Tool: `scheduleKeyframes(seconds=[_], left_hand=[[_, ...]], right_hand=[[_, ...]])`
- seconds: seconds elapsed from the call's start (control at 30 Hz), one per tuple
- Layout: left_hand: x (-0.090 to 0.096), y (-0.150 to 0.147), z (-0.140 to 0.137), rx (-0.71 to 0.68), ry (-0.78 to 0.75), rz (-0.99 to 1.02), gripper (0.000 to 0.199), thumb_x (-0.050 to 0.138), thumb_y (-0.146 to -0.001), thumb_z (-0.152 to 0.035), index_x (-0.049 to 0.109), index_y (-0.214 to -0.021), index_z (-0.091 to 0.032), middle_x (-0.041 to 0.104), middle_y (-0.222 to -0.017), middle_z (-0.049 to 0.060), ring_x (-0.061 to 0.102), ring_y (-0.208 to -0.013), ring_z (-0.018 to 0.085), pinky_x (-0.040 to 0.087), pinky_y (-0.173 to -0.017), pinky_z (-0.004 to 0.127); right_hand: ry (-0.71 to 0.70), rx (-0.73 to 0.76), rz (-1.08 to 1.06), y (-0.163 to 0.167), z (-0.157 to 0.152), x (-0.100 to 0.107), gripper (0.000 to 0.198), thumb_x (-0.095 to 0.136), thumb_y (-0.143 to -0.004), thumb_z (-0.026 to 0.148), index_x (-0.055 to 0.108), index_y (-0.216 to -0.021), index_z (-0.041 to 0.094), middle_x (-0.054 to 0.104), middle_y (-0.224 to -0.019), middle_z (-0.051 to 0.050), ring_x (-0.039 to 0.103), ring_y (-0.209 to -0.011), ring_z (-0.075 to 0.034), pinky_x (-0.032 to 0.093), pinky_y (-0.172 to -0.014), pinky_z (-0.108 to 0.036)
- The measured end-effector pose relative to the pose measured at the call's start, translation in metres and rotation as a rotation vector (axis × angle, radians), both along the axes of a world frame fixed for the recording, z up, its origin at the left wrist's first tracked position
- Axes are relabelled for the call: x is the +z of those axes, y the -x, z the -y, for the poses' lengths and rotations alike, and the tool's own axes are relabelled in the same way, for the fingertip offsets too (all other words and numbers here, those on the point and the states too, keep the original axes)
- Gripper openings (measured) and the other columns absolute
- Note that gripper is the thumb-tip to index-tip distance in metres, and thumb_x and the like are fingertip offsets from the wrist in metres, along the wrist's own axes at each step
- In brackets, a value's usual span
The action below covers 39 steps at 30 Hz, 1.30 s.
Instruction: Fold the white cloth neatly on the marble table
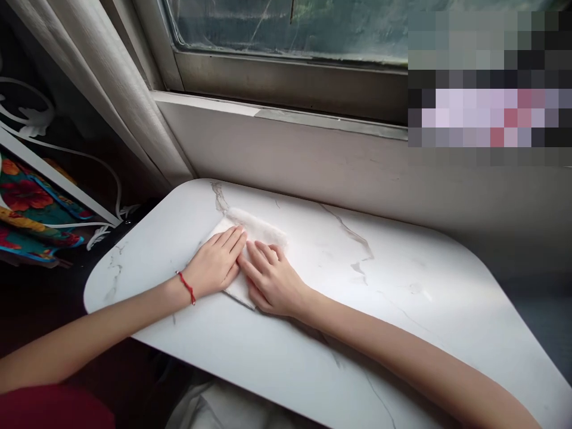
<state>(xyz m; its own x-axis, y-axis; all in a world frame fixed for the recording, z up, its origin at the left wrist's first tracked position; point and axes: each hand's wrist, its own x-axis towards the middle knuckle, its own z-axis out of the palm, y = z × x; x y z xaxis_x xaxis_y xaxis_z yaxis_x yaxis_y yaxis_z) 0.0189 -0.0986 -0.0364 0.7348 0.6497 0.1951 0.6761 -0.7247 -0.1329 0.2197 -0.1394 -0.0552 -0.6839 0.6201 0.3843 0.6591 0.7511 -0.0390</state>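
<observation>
A folded white cloth (263,229) lies on the white marble-patterned table (384,274). My left hand (217,259), with a red string bracelet (186,288) at the wrist, rests flat on the cloth's left part, fingers stretched out. Beside it, my right hand (270,277) presses on the cloth's right part with its fingers slightly bent. The two hands touch or nearly touch. Part of the cloth is hidden under them.
Behind the table runs a wall with a window ledge (286,119) and a window (277,30). A pale curtain (107,71) hangs at the left. Next to it stands a white metal frame (62,179) with a colourful flowered fabric (31,208).
</observation>
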Motion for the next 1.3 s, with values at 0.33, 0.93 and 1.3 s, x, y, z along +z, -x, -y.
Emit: scheduleKeyframes(seconds=[0.33,0.93,1.3], left_hand=[[-0.002,0.075,0.086,0.239,-0.195,-0.049,0.068,0.041,-0.093,-0.018,0.025,-0.158,-0.004,0.049,-0.151,0.028,0.053,-0.137,0.037,0.049,-0.105,0.050],[0.012,-0.079,-0.053,0.219,0.040,-0.185,0.060,0.042,-0.090,-0.021,0.044,-0.142,0.010,0.046,-0.149,0.033,0.047,-0.138,0.039,0.042,-0.107,0.047],[0.003,-0.040,0.041,-0.067,0.030,-0.082,0.058,0.035,-0.096,-0.024,0.043,-0.147,0.004,0.045,-0.155,0.025,0.037,-0.148,0.036,0.034,-0.119,0.046]], right_hand=[[-0.021,0.372,-0.016,0.059,0.002,-0.005,0.054,0.037,-0.100,0.038,0.049,-0.144,0.008,0.050,-0.149,-0.023,0.047,-0.135,-0.036,0.039,-0.106,-0.049],[-0.057,-0.039,-0.081,-0.051,-0.068,-0.016,0.046,0.038,-0.095,0.022,0.060,-0.132,0.006,0.056,-0.142,-0.022,0.049,-0.129,-0.036,0.039,-0.103,-0.049],[-0.162,-0.076,0.094,-0.029,0.048,0.006,0.050,0.050,-0.090,0.040,0.064,-0.122,0.003,0.064,-0.122,-0.027,0.056,-0.107,-0.039,0.043,-0.089,-0.051]])
